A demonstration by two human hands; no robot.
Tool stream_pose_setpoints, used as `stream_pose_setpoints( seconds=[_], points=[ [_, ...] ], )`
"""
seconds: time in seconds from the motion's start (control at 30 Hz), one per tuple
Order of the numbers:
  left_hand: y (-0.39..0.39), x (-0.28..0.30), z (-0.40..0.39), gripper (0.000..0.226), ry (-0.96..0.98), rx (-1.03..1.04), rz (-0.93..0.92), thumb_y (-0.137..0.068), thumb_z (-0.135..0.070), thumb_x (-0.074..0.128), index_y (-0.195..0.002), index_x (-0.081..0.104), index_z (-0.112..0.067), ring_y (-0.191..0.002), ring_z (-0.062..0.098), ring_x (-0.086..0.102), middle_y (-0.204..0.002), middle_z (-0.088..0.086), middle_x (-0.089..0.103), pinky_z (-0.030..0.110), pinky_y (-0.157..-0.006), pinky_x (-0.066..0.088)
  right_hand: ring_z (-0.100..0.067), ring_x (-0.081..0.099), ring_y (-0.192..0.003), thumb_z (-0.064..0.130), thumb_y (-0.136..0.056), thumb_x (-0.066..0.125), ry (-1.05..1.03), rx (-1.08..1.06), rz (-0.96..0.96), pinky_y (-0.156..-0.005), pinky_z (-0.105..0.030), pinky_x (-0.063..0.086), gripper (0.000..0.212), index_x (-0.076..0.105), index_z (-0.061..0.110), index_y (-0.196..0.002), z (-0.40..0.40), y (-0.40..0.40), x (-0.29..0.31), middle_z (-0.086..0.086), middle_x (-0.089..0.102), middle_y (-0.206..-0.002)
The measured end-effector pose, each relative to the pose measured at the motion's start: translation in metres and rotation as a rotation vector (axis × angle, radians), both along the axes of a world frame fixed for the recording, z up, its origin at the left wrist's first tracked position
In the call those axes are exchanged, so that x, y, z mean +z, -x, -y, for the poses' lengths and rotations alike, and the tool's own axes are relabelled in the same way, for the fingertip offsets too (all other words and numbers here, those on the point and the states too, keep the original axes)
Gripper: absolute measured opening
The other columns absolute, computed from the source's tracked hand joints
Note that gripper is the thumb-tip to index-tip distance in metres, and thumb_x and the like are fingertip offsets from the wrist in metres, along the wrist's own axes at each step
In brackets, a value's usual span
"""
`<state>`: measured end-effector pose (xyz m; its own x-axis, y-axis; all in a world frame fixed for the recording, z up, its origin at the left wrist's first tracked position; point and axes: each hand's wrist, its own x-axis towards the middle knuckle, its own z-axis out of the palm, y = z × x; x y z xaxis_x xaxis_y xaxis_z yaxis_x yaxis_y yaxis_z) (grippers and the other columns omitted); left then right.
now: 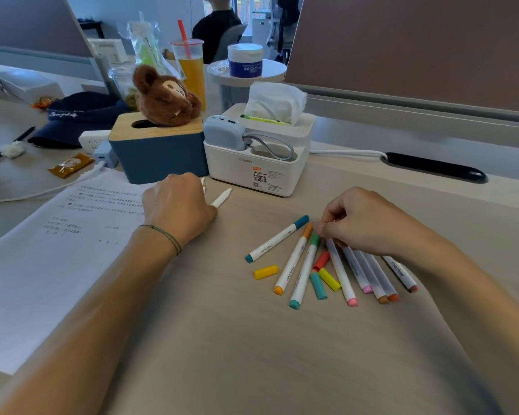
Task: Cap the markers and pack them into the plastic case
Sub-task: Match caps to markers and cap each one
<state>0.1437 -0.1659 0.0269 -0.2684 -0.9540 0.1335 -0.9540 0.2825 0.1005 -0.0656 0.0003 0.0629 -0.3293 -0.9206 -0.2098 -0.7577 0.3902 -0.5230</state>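
Soft even daylight, warped edges

The near half of the desk (252, 354) lay bare, open to a hand from the front; the markers (327, 265) and loose caps (294, 275) crowded the middle right. Behind them the white tissue box (261, 172) and the blue box (159, 154) stood side by side, walling off the back; printed paper (57, 250) covered the left; the far right strip stayed open up to the cable slot (435, 169).
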Motion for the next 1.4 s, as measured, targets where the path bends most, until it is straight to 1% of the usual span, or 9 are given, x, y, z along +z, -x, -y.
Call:
stream_pose_setpoints(
  seconds=[0.07, 0.17, 0.33, 0.43, 0.6, 0.77, 0.9, 1.17, 1.4],
  points=[
    [0.001, 0.001, -0.004, 0.026, -0.060, -0.041, -0.102, -0.085, -0.046, 0.073, -0.085, 0.075, -0.021, -0.074, 0.016, 0.060, -0.079, -0.001, 0.067, 0.031, -0.062, 0.050, -0.013, 0.063, -0.071, 0.027, -0.092, 0.072, -0.003, -0.031, -0.011, -0.060, -0.024, 0.047, 0.021, 0.076, 0.021, -0.073, 0.002, 0.000, -0.002, 0.001, 0.070, -0.071],
    [0.007, 0.007, -0.014, 0.021, -0.302, -0.148, -0.452, -0.088, -0.039, 0.072, -0.078, 0.077, -0.022, -0.070, 0.013, 0.064, -0.077, -0.002, 0.071, 0.028, -0.060, 0.052, -0.017, 0.065, -0.070, 0.035, -0.089, 0.073, -0.007, -0.098, -0.057, -0.058, -0.028, 0.049, 0.027, 0.077, 0.019, -0.068, 0.005, -0.002, -0.013, -0.003, 0.072, -0.069],
    [0.015, 0.016, -0.038, 0.021, -0.828, -0.299, -0.907, -0.096, -0.023, 0.063, -0.109, 0.073, -0.009, -0.063, 0.013, 0.070, -0.080, 0.009, 0.077, 0.018, -0.049, 0.050, -0.020, 0.060, -0.059, 0.042, -0.087, 0.071, 0.027, -0.186, -0.193, -0.056, -0.034, 0.048, 0.034, 0.070, 0.015, -0.067, 0.007, -0.014, -0.033, -0.004, 0.061, -0.059],
    [0.016, 0.019, -0.041, 0.027, -1.033, -0.302, -1.063, -0.094, -0.016, 0.063, -0.119, 0.070, -0.006, -0.068, 0.015, 0.071, -0.083, 0.012, 0.075, 0.022, -0.056, 0.058, -0.019, 0.055, -0.059, 0.047, -0.084, 0.072, 0.043, -0.204, -0.257, -0.052, -0.031, 0.041, 0.038, 0.062, 0.015, -0.067, 0.008, -0.019, -0.035, -0.002, 0.055, -0.060],
    [0.017, 0.024, -0.048, 0.023, -1.231, -0.315, -1.046, -0.101, -0.011, 0.051, -0.118, 0.067, -0.009, -0.082, 0.026, 0.074, -0.084, 0.012, 0.069, 0.033, -0.072, 0.064, -0.018, 0.061, -0.066, 0.045, -0.083, 0.075, 0.012, -0.218, -0.255, -0.060, -0.034, 0.051, 0.032, 0.066, 0.016, -0.073, 0.011, -0.019, -0.034, -0.002, 0.062, -0.067],
    [0.026, 0.022, -0.055, 0.023, -1.176, -0.258, -1.043, -0.106, -0.023, 0.040, -0.091, 0.050, -0.009, -0.073, 0.029, 0.068, -0.077, 0.015, 0.063, 0.040, -0.077, 0.059, -0.016, 0.059, -0.046, 0.022, -0.088, 0.067, 0.110, -0.257, 0.326, -0.049, -0.024, 0.051, 0.029, 0.076, -0.002, -0.075, 0.006, -0.012, -0.015, -0.009, 0.070, -0.057],
    [0.036, 0.014, -0.073, 0.025, -0.994, -0.379, -0.971, -0.097, -0.027, 0.062, -0.081, 0.053, -0.009, -0.083, 0.032, 0.074, -0.087, 0.020, 0.075, 0.041, -0.079, 0.062, -0.018, 0.060, -0.044, 0.005, -0.088, 0.063, 0.194, -0.277, 0.626, -0.047, -0.025, 0.054, 0.019, 0.073, -0.010, -0.085, 0.004, -0.013, -0.005, -0.017, 0.070, -0.061],
    [0.033, 0.005, -0.078, 0.041, -1.010, -0.564, -0.888, -0.096, 0.000, 0.061, -0.069, 0.035, -0.017, -0.066, 0.027, 0.071, -0.081, 0.017, 0.073, 0.026, -0.053, 0.056, -0.014, 0.060, -0.047, 0.008, -0.092, 0.071, 0.268, -0.229, 0.637, -0.048, -0.022, 0.053, 0.017, 0.074, -0.007, -0.087, 0.005, -0.010, -0.004, -0.009, 0.068, -0.057],
    [0.031, 0.011, -0.078, 0.044, -0.982, -0.561, -0.825, -0.097, 0.000, 0.059, -0.066, 0.034, -0.019, -0.061, 0.022, 0.068, -0.076, 0.013, 0.072, 0.023, -0.049, 0.049, -0.014, 0.060, -0.044, 0.006, -0.093, 0.071, 0.229, -0.261, 0.648, -0.046, -0.021, 0.054, 0.015, 0.073, -0.006, -0.084, 0.005, -0.012, 0.000, -0.010, 0.068, -0.056]
  ],
)
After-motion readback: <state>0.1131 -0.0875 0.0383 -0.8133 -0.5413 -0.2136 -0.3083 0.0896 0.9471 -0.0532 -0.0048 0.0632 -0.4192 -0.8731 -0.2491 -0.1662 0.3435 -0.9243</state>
